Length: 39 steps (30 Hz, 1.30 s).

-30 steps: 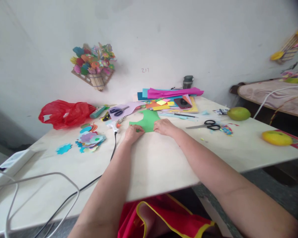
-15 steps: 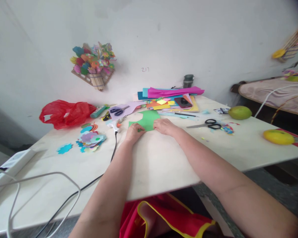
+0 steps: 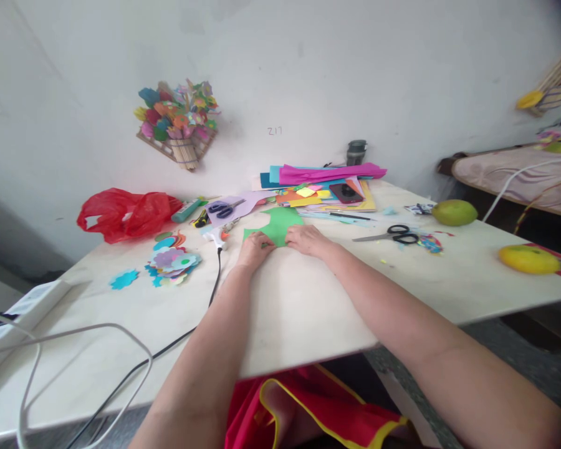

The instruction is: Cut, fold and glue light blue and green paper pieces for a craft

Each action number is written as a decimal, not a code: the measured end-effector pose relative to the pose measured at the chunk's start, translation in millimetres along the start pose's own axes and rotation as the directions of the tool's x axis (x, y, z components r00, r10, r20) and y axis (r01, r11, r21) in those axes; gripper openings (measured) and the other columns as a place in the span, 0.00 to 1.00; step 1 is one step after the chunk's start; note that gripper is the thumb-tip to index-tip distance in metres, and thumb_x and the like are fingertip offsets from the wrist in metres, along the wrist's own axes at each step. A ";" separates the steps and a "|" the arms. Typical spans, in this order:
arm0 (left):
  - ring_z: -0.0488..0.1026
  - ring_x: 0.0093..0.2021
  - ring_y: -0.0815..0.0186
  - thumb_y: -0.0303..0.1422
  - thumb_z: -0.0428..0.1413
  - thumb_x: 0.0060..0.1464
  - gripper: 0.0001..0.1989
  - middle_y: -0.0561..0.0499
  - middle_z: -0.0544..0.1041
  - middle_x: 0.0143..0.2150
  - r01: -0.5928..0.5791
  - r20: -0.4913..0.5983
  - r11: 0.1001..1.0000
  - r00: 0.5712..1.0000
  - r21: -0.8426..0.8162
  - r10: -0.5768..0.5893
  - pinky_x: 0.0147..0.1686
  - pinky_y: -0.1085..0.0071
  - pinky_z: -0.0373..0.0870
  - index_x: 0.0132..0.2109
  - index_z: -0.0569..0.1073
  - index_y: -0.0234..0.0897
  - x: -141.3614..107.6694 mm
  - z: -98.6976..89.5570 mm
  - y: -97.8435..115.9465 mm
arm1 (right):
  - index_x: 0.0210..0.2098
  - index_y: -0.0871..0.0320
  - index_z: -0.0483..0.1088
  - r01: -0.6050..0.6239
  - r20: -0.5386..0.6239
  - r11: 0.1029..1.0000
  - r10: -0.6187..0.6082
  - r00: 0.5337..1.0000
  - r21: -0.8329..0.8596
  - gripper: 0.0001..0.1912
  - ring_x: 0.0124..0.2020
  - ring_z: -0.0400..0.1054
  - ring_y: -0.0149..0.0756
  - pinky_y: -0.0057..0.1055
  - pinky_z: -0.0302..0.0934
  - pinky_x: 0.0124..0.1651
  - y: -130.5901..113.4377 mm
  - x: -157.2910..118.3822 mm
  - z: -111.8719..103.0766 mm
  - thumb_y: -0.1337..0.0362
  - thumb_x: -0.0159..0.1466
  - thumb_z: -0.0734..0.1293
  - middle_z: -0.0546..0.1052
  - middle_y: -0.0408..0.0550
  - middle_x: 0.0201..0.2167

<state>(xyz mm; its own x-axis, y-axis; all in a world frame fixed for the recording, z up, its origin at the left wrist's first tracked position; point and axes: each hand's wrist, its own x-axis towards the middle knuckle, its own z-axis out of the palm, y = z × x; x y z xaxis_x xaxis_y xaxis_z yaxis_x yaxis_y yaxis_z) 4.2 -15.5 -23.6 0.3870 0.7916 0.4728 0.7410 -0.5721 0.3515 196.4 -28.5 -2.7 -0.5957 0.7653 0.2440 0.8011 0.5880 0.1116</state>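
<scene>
A sheet of green paper (image 3: 283, 224) with a curved piece cut out of its left side lies on the white table. My left hand (image 3: 256, 248) grips its near left edge with curled fingers. At the near right edge, my right hand (image 3: 306, 239) has its fingers pressed together on the same paper. The fingertips of both hands are partly hidden. Just left of the paper lies a white glue gun (image 3: 214, 237) with a black cord. Open black-handled scissors (image 3: 397, 234) rest to the right of my right hand.
Paper flower cutouts (image 3: 171, 260) and a red plastic bag (image 3: 126, 212) are on the left. Coloured paper (image 3: 331, 174) and a phone (image 3: 346, 193) lie at the back. A green mango (image 3: 454, 212) and a yellow one (image 3: 528, 259) sit right. A power strip (image 3: 32, 305) trails cables.
My right hand has slid slightly left along the paper's near edge, closer to my left hand. The left hand keeps its place on the paper. The view has shifted a little.
</scene>
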 end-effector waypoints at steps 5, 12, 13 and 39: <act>0.68 0.41 0.64 0.34 0.56 0.46 0.05 0.50 0.74 0.35 -0.012 -0.011 1.000 1.000 -0.007 0.012 0.46 0.67 0.63 0.30 0.75 0.38 -0.4 -0.6 -1.3 | 0.37 0.56 0.72 0.004 -0.002 0.999 -0.004 1.000 -0.041 0.14 0.42 0.64 0.36 0.28 0.54 0.37 -0.9 5.9 3.7 0.65 0.64 0.56 0.72 0.48 0.38; 0.69 0.40 0.64 0.33 0.57 0.44 0.04 0.51 0.75 0.33 0.009 -0.007 1.000 1.000 -0.029 -0.009 0.44 0.68 0.63 0.29 0.75 0.38 -0.2 -0.1 -4.3 | 0.37 0.55 0.73 -0.019 0.027 1.000 0.019 0.999 -0.012 0.13 0.41 0.64 0.35 0.29 0.53 0.39 -1.9 1.2 -6.8 0.64 0.63 0.57 0.73 0.48 0.38; 0.69 0.39 0.64 0.33 0.57 0.44 0.04 0.50 0.75 0.33 0.002 -0.009 0.999 1.000 -0.039 -0.003 0.43 0.68 0.63 0.28 0.75 0.38 -0.1 0.1 -4.5 | 0.37 0.55 0.73 -0.018 0.025 1.000 0.018 1.000 -0.007 0.13 0.41 0.64 0.35 0.29 0.53 0.40 -2.2 0.5 -7.7 0.65 0.63 0.57 0.73 0.48 0.38; 0.70 0.32 0.68 0.31 0.58 0.41 0.03 0.52 0.74 0.29 0.074 -0.006 0.971 0.997 -0.226 -0.078 0.36 0.72 0.65 0.25 0.73 0.36 -1.3 -0.5 -3.0 | 0.34 0.55 0.73 -0.074 -0.081 0.982 0.089 0.993 0.176 0.09 0.40 0.65 0.34 0.30 0.51 0.41 -3.9 11.0 12.8 0.63 0.61 0.61 0.74 0.45 0.36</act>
<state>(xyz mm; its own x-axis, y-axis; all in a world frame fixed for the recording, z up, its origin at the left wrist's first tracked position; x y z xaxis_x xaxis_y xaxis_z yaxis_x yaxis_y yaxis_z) 1.2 -14.9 -24.9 0.3249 0.8325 0.4489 0.6248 -0.5452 0.5590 186.1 -19.0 -12.8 -0.5150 0.7909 0.3305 0.8203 0.5667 -0.0777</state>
